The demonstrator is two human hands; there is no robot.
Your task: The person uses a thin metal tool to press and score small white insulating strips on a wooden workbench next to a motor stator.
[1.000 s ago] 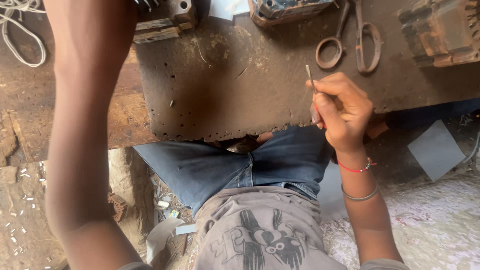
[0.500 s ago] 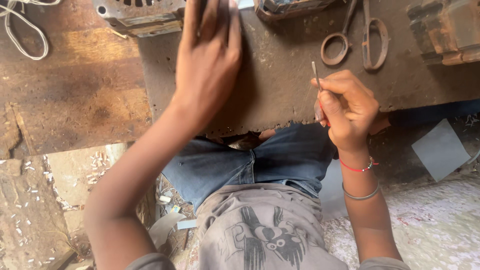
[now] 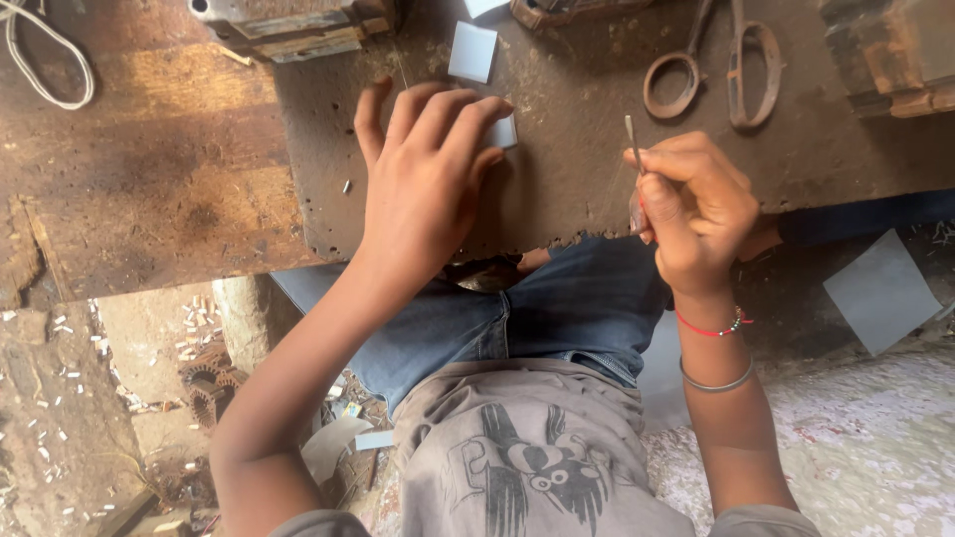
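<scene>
Left hand (image 3: 428, 169): fingers spread flat, pressing a small grey card (image 3: 502, 132) onto the rusty bench (image 3: 557, 189) to steady it.
Right hand (image 3: 696, 209): clenched around a thin metal pin (image 3: 632, 139), tip upright, ready.
Scissors (image 3: 716, 65): idle, far right.

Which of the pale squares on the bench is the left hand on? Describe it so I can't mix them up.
Start at the dark metal plate covering the bench. The left hand lies flat on it, fingertips on a small pale grey square. Unlike the larger square lying uncovered farther up, it is mostly hidden beneath the fingers.
</scene>
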